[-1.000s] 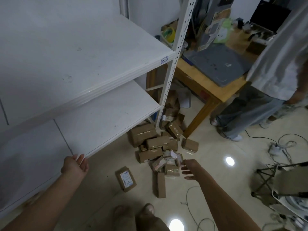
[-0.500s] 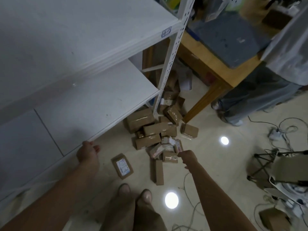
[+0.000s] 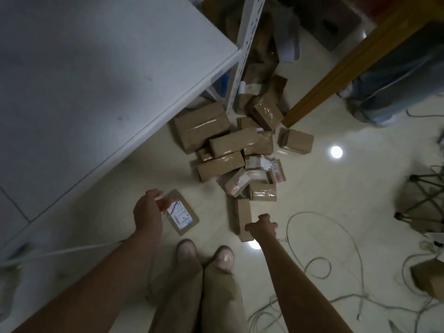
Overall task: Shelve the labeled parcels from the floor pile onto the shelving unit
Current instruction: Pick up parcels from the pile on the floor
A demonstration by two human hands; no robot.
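A pile of brown taped parcels (image 3: 230, 143) lies on the tiled floor at the foot of the white shelving unit (image 3: 96, 92). A flat parcel with a white label (image 3: 183, 213) lies apart, nearer to me. My left hand (image 3: 147, 210) hovers at its left edge, fingers loose, holding nothing. A narrow brown parcel (image 3: 243, 212) lies lengthwise toward me. My right hand (image 3: 262, 227) is at its near end with the thumb spread over it; the fingers point down and are mostly hidden.
The shelf's perforated post (image 3: 242, 56) stands in the pile. A wooden table leg (image 3: 336, 73) slants right of it, with another person's legs (image 3: 396, 92) beyond. Loose cables (image 3: 324, 248), a folding stand (image 3: 422, 200) and a box (image 3: 430, 280) lie right. My feet (image 3: 204, 253) are below.
I have bent lower, so the view tilted down to the floor. My left hand left the shelf edge and dropped to the flat labeled parcel. My right hand came down to the narrow parcel.
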